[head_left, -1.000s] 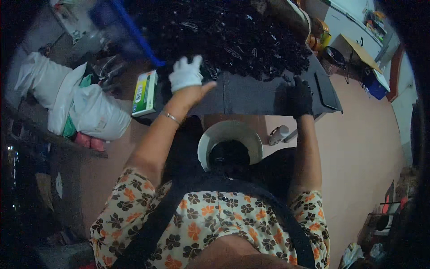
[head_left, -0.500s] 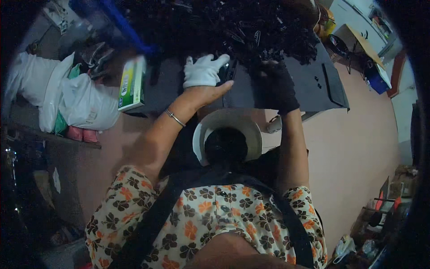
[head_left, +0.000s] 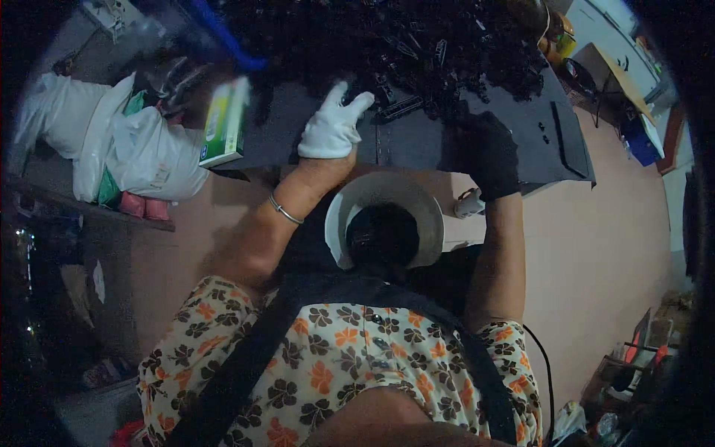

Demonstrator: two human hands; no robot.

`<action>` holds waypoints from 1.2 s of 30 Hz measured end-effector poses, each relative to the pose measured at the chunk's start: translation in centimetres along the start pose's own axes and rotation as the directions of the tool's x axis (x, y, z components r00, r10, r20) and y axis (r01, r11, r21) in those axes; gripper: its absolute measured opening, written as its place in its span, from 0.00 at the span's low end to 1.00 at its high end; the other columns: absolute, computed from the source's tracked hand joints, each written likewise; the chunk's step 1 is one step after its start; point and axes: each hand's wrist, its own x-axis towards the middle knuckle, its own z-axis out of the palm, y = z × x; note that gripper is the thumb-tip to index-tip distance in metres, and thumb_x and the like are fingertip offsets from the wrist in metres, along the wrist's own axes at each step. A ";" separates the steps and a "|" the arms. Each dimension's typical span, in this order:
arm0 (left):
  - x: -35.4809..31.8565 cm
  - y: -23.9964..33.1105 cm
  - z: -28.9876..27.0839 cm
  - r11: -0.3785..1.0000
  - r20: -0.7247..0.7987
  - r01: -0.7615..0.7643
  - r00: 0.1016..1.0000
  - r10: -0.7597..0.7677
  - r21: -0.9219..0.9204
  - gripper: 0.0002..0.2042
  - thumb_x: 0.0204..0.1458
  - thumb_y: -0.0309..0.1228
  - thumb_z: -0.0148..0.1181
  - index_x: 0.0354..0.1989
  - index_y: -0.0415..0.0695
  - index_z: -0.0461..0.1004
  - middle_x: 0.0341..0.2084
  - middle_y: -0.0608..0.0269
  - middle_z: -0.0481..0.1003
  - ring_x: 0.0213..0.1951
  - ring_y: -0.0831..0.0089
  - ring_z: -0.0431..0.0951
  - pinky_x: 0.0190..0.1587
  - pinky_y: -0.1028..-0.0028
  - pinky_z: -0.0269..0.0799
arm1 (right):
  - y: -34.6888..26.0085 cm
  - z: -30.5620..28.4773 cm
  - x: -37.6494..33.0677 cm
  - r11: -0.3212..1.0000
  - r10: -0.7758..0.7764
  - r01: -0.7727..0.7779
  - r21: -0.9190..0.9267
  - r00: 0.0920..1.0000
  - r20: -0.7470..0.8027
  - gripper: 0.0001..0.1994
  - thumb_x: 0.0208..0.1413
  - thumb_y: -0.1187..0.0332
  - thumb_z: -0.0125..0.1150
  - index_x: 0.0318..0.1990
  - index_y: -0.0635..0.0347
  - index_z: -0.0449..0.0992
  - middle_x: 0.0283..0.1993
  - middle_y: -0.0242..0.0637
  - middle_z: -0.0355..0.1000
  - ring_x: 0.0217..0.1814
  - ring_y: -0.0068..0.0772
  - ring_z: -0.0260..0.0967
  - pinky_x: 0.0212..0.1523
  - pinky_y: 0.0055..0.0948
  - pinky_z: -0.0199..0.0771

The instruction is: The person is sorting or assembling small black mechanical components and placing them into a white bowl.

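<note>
My left hand [head_left: 330, 128], in a white glove, is over the near part of the dark work table [head_left: 283, 141]. Two of its digits stick out and apart, and I see nothing between them. Just right of them lies a long black slotted piece [head_left: 401, 109], at the near edge of a heap of small black plastic parts [head_left: 447, 56]. My right hand [head_left: 488, 153] wears a black glove and reaches toward the heap's near right side. Its fingers blend into the dark parts, so whether they hold anything is hidden.
A pale bucket [head_left: 335, 216] with dark contents stands below the table's front edge. A green and white box [head_left: 225, 123] is at the table's left. White plastic sacks [head_left: 153, 153] lie further left. A black strip [head_left: 567, 138] rests on the right.
My left hand has drawn slightly back, its fingers pulled in from a wider spread. The long black piece beside it now shows more. My right hand sits slightly lower and further right in view.
</note>
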 end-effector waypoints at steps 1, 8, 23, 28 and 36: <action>0.0 -0.3 0.1 0.999 0.047 -0.016 0.999 0.014 0.028 0.19 0.40 0.24 0.57 0.45 0.49 0.71 0.48 0.37 0.63 0.42 0.43 0.71 0.43 0.61 0.71 | -0.2 0.0 0.0 0.996 -0.073 0.071 -0.054 0.997 -0.023 0.11 0.44 0.65 0.58 0.36 0.56 0.73 0.34 0.44 0.69 0.35 0.50 0.68 0.34 0.42 0.67; -0.9 -0.7 -0.6 0.591 0.182 0.331 0.937 -0.298 -0.736 0.16 0.52 0.19 0.43 0.51 0.35 0.60 0.41 0.44 0.70 0.41 0.58 0.74 0.43 0.68 0.72 | -1.4 -0.7 0.4 0.994 -0.074 0.071 -0.086 0.997 -0.029 0.11 0.40 0.66 0.59 0.35 0.56 0.72 0.32 0.43 0.69 0.36 0.49 0.67 0.35 0.42 0.66; -1.4 0.2 -2.2 -0.141 0.605 0.589 0.784 -0.138 -0.796 0.13 0.55 0.25 0.44 0.49 0.36 0.64 0.39 0.51 0.71 0.40 0.61 0.75 0.39 0.68 0.75 | -5.0 -2.0 -1.1 0.804 -0.224 0.337 0.490 0.935 -0.276 0.11 0.41 0.72 0.59 0.36 0.57 0.72 0.32 0.42 0.70 0.34 0.48 0.68 0.35 0.38 0.69; -1.5 2.8 -3.0 -0.080 0.584 0.579 0.794 -0.170 -0.811 0.10 0.56 0.27 0.45 0.42 0.36 0.69 0.34 0.59 0.72 0.34 0.72 0.74 0.39 0.70 0.75 | -7.3 -1.2 -2.0 0.784 -0.525 0.587 0.203 0.801 -0.288 0.08 0.41 0.73 0.59 0.33 0.57 0.73 0.33 0.40 0.71 0.33 0.45 0.68 0.32 0.35 0.70; -1.8 3.6 -5.1 -0.003 0.615 0.618 0.782 -0.103 -0.786 0.12 0.56 0.32 0.49 0.42 0.37 0.71 0.33 0.62 0.74 0.35 0.77 0.73 0.36 0.77 0.72 | -7.8 -1.5 -2.5 0.731 -0.538 0.631 0.261 0.768 -0.349 0.07 0.39 0.74 0.60 0.29 0.56 0.72 0.34 0.38 0.71 0.32 0.41 0.69 0.29 0.34 0.70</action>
